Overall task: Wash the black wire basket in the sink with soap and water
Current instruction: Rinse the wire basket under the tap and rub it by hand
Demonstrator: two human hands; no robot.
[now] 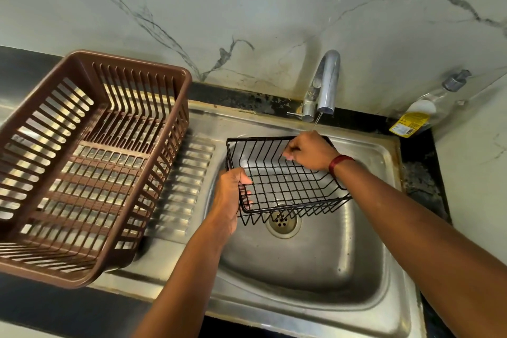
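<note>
Hanging over the bowl of the steel sink (365,277), just above the drain (284,223), the black wire basket (285,181) is tilted, its open side toward the camera and its long axis running from near-left to far-right. The left hand (229,195) grips the near-left corner rim with curled fingers; the right hand (308,149) pinches wires at the far rim, right under the tap (326,85), whose thin stream lands on it. The right hand is therefore nearer the water, so the rinse probably turns on swinging the basket's far end under that stream
</note>
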